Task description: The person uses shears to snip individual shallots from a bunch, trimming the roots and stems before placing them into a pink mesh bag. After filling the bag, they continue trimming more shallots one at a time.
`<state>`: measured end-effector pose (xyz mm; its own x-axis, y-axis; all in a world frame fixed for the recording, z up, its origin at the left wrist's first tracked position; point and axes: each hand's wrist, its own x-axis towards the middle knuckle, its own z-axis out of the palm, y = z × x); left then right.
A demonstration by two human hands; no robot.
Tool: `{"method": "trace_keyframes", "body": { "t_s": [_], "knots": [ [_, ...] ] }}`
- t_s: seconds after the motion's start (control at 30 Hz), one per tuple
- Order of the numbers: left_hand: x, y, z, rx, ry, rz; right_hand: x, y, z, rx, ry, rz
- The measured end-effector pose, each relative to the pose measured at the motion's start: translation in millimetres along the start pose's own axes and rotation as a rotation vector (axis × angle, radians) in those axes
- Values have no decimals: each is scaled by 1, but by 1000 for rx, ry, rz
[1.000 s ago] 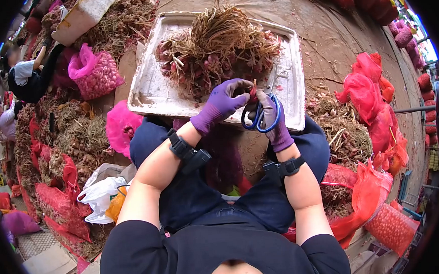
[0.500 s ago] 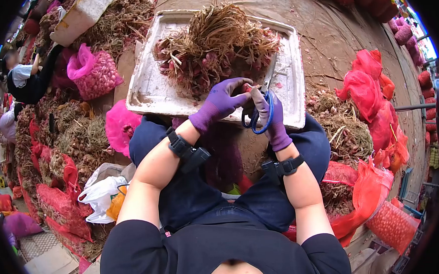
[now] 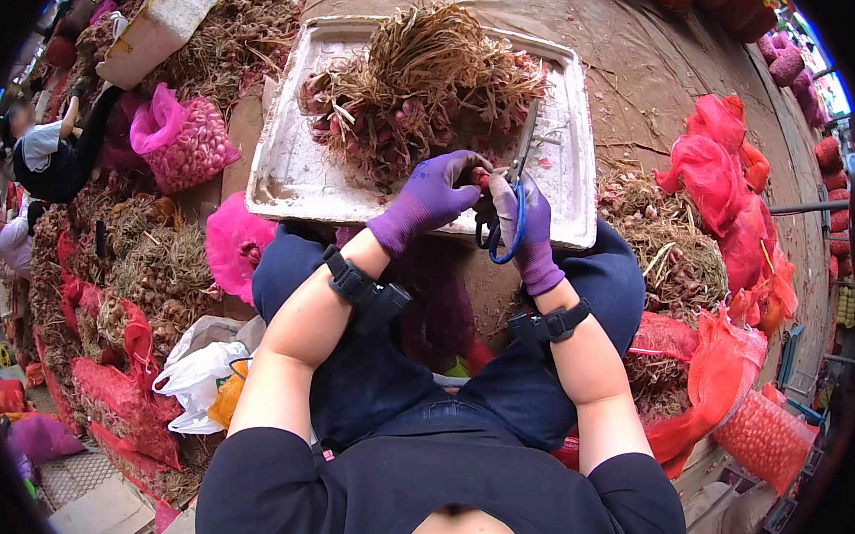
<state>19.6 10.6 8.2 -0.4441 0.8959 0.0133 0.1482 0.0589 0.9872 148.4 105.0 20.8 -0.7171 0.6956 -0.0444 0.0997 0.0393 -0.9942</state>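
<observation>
My left hand (image 3: 431, 197), in a purple glove, is closed with its fingertips pinching a small red shallot (image 3: 482, 178) over the near edge of a white foam tray (image 3: 279, 193). My right hand (image 3: 536, 225), gloved in purple with paler fingers, grips scissors (image 3: 520, 222) by their blue handles. The blades point away from me over the tray's right side, and the thumb side of this hand meets the left fingertips at the shallot. On the tray lies a heap of shallots (image 3: 410, 123) with dry brown stalks and roots.
Pink mesh bags (image 3: 189, 149) of shallots stand at the left, by a seated person (image 3: 49, 151). A white plastic bag (image 3: 202, 385) lies near my left elbow. Red mesh bags (image 3: 718, 184) and a pile of dried shallots (image 3: 673, 254) are at the right.
Both hands stay in nearly the same place. The fingers have shifted around the shallot, showing more of its red side, and the scissors have turned slightly.
</observation>
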Motion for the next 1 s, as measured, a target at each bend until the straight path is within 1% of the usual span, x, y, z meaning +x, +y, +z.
{"method": "trace_keyframes", "body": {
  "t_s": [0.07,0.13,0.2,0.23,0.27,0.3,0.33,0.37,0.4,0.43,0.5,0.53,0.6,0.63,0.7,0.73,0.77,0.8,0.83,0.87,0.9,0.93,0.97,1.0],
  "knots": [
    [-3,8,-5,50,-16,-33,-1,-2,1,110,-15,46],
    [-2,10,-6,99,-34,-65,0,5,0,72,-10,37],
    [-3,5,-5,318,15,43,1,9,-1,34,-10,32],
    [-5,5,-4,318,15,41,4,9,-2,-38,-44,40],
    [-6,6,-3,411,40,67,6,8,-3,-111,-77,46],
    [-5,6,-1,502,63,96,7,5,-4,-112,-72,45],
    [-4,2,2,499,61,99,7,-3,-5,-75,-110,102],
    [-4,-4,5,427,85,119,7,-8,-5,-38,-149,159],
    [-4,-9,6,357,111,138,6,-8,-4,-37,-150,159],
    [-4,-4,6,360,113,138,5,-7,-3,-33,-121,151],
    [-6,6,9,150,91,-71,4,-1,-3,-27,-93,143],
    [-6,3,10,151,90,-71,4,5,-2,-23,-83,138],
    [-3,-9,11,-31,90,-96,5,12,-2,-17,-69,129],
    [-3,-10,11,-30,88,-94,5,13,-2,2,-73,120],
    [-3,-13,9,52,102,4,6,10,-2,22,-77,110],
    [-3,-16,11,53,102,6,5,4,-4,18,-99,154],
    [-2,-20,13,33,128,92,5,1,-6,14,-120,199],
    [-2,-23,14,12,153,177,6,4,-7,16,-118,197],
    [-3,-19,14,13,148,176,6,9,-8,87,-109,217],
    [-3,-16,13,174,167,251,6,12,-9,157,-99,235],
    [-3,-12,12,337,186,327,6,14,-9,158,-94,234],
    [-3,-8,12,337,184,329,6,15,-7,80,-51,160],
    [-3,-5,12,407,173,293,5,15,-6,1,-11,86],
    [-4,-4,11,477,165,254,5,15,-5,2,-13,86]
  ]
}}
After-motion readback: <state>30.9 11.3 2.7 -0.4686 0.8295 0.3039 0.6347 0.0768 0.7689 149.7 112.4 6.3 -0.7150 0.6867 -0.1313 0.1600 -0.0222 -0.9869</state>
